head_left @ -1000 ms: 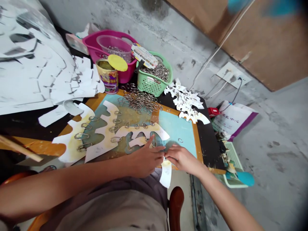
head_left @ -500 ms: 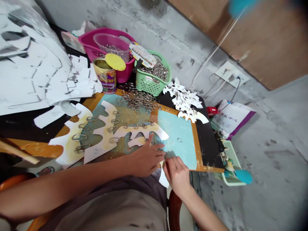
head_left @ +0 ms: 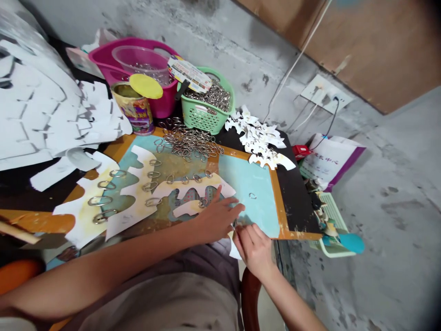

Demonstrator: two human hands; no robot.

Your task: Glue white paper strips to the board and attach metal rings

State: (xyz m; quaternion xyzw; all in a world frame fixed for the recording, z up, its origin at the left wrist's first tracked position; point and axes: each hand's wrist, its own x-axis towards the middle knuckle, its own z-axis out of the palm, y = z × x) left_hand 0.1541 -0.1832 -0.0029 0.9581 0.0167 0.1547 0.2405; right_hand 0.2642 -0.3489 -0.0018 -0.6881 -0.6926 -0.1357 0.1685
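Note:
My left hand [head_left: 217, 218] lies on the blue-green board [head_left: 255, 214], fingers stretched out and pressing on a white paper cutout [head_left: 193, 208] at the board's near edge. My right hand [head_left: 253, 248] is just right of it, fingers pinched on a white paper piece [head_left: 234, 250] that hangs over the near edge. Several white cutouts with metal rings [head_left: 99, 201] lie in a row across the board's left half. One loose ring [head_left: 252, 196] rests on the bare blue part.
A pile of metal rings [head_left: 188, 142] lies at the board's far edge. Behind stand a green basket [head_left: 203, 117] of rings, a pink tub [head_left: 161, 105], a tin [head_left: 134, 108] with a yellow lid, and more cutouts [head_left: 260, 142]. White paper scraps [head_left: 44, 119] are heaped at left.
My right hand has drawn back from the board to its near edge, below my left hand. The view has shifted a little to the right.

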